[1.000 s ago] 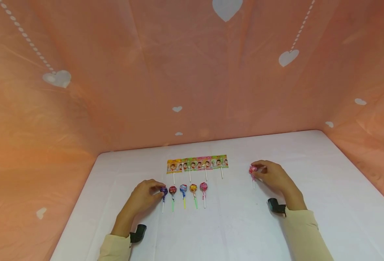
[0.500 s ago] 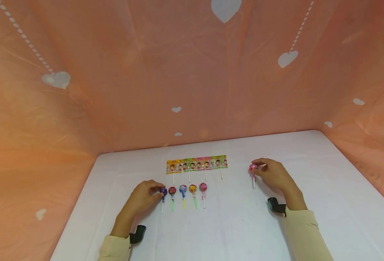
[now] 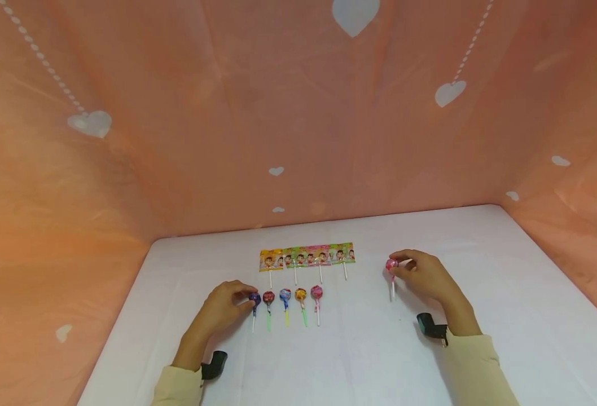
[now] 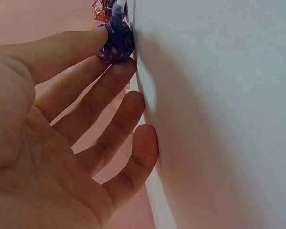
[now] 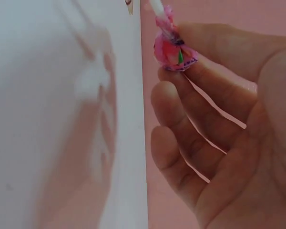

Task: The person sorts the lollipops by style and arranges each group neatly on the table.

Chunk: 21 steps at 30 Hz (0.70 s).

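My left hand [image 3: 223, 306] pinches the wrapped head of a purple lollipop [image 4: 117, 44] between thumb and fingers, at the left end of the front row. Its fingertips rest against the tabletop in the left wrist view. To the right of that lollipop lie a red lollipop [image 3: 268, 298], a blue one [image 3: 285, 295], a yellow one [image 3: 301, 294] and a pink one [image 3: 316, 292], sticks toward me. Over on the right, my right hand [image 3: 422, 274] holds another pink lollipop [image 5: 171, 50] by its head; the shadow in the right wrist view falls apart from the hand, off the table.
Behind the front row lies a row of flat-packed lollipops in orange [image 3: 271, 260], green [image 3: 294, 257] and pink [image 3: 319, 255] wrappers, side by side. The white table [image 3: 349, 361] meets an orange curtain [image 3: 237, 141] with white hearts at its back and sides.
The pink lollipop in my right hand has lifted slightly, and its stick now shows apart from its shadow. My left hand stays on the purple lollipop.
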Motion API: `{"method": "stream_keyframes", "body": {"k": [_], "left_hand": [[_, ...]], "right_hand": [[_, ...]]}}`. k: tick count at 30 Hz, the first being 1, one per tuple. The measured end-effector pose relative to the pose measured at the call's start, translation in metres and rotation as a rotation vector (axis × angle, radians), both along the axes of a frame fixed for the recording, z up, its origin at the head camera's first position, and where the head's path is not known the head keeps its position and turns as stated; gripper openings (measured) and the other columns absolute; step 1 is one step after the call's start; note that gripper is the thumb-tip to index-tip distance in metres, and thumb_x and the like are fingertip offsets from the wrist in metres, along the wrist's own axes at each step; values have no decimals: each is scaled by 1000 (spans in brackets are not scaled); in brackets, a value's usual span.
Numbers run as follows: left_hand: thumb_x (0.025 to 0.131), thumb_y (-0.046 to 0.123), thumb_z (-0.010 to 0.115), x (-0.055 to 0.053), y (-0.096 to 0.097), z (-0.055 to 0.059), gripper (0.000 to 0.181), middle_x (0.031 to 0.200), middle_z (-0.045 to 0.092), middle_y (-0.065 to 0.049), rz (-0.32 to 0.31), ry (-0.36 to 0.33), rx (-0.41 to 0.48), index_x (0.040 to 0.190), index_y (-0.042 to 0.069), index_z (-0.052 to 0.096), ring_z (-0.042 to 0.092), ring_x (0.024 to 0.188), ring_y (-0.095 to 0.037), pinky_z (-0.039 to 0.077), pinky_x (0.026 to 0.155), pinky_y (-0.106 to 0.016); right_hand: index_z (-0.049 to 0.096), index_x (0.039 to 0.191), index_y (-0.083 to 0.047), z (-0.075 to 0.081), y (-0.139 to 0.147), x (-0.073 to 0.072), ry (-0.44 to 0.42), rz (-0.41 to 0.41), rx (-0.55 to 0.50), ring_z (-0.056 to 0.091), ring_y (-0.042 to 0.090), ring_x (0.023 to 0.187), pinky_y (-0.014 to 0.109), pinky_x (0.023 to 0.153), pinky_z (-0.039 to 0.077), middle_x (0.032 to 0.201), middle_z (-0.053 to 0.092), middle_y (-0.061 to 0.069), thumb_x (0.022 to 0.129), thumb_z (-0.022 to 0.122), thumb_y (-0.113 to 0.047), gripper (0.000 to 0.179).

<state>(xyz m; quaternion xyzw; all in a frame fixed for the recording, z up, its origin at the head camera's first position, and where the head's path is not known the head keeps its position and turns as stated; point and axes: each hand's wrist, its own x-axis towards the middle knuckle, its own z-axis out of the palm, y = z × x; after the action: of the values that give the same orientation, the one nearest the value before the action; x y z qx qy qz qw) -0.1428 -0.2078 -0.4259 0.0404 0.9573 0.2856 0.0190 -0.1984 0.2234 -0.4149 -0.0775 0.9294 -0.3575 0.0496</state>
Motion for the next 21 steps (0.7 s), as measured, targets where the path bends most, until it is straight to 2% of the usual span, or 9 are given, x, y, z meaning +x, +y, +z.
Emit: {"method": "stream_keyframes", "body": {"k": [8, 21], "left_hand": [[85, 14, 76, 3, 0, 0, 23, 105, 73, -1, 16, -16, -14, 108, 17, 77, 63, 102, -22, 51, 97, -51], [84, 14, 77, 0, 4, 1, 22, 104, 74, -1, 36, 10, -9, 105, 17, 78, 64, 100, -23, 51, 93, -50]], "right_hand": [[70, 118, -14, -4, -16, 6, -13, 35, -17, 58, 19, 89, 30, 74, 45, 96, 66, 5, 90, 71, -26, 30], [71, 112, -14, -13, -35, 0, 34, 155, -5, 57, 13, 83, 31, 75, 47, 90, 66, -2, 89, 72, -23, 24]]}}
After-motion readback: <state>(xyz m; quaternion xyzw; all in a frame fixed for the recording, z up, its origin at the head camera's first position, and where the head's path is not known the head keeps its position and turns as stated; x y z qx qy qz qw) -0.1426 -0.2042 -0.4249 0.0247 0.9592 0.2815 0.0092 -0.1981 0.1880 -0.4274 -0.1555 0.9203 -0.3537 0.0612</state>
